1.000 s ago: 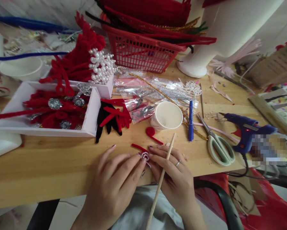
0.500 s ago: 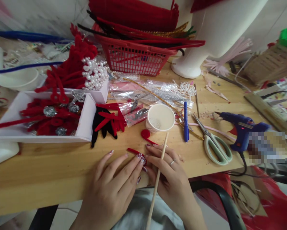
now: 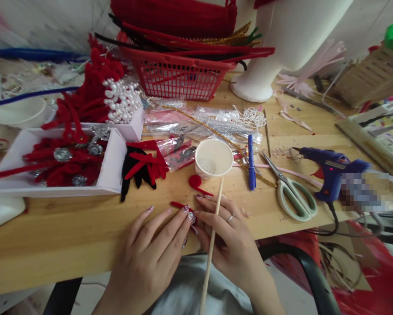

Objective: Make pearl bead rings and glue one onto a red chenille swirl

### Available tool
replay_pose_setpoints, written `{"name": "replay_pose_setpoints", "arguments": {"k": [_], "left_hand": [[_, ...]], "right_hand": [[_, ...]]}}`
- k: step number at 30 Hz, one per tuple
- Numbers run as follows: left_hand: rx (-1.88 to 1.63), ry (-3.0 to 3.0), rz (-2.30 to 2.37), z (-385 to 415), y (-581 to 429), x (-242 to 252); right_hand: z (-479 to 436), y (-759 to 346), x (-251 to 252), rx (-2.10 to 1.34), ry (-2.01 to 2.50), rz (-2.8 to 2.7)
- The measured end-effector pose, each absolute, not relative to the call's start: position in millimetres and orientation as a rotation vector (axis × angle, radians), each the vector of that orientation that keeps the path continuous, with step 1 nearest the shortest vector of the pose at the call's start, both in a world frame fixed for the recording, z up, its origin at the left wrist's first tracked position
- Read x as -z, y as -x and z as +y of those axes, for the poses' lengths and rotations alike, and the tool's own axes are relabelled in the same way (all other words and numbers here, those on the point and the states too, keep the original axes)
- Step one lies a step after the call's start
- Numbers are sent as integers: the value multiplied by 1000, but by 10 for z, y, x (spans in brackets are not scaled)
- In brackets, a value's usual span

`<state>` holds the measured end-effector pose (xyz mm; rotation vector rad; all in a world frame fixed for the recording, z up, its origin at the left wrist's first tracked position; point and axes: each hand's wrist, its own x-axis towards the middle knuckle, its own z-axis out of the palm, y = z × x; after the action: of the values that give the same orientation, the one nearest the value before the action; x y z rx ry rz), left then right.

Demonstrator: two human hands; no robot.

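Observation:
Near the table's front edge, my left hand (image 3: 155, 243) has its fingers spread, the fingertips at the right pressing a small red fuzzy strip (image 3: 176, 204) with a cluster of pearl beads (image 3: 192, 216) on it. From the other side, my right hand (image 3: 227, 227) meets the same piece with bent fingers; its thumb is partly hidden. A thin wooden stick (image 3: 210, 253) slants between the right hand's fingers. Just beyond that hand lies a red fuzzy strip with a coiled end (image 3: 195, 180). A white paper cup (image 3: 214, 153) with small beads inside stands behind it.
To the right lie a blue marker (image 3: 251, 164), scissors (image 3: 293, 197) and a blue glue gun (image 3: 332, 170). A white box (image 3: 113, 170) of red fuzzy pieces sits left, beside black and red strips (image 3: 144, 166). Behind are a red basket (image 3: 179, 78) and a white mannequin stand (image 3: 253, 85).
The whole view has shifted slightly, so the things on the table appear a little further left. Both hands keep nearly the same pose around the beaded red piece.

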<state>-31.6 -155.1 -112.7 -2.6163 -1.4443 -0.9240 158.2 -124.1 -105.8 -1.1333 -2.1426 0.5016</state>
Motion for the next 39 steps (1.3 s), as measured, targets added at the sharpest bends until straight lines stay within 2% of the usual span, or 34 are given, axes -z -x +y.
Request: {"name": "replay_pose_setpoints", "arguments": {"k": [14,39], "left_hand": [[811,2643,-1544,-1549,336,1091],[858,2593,-1641,-1562,278,1095]], "right_hand": [[-1245,-1582,1052,-505,1131,-2131],[-1228,-1575,1067,-481,1133,-2122]]}}
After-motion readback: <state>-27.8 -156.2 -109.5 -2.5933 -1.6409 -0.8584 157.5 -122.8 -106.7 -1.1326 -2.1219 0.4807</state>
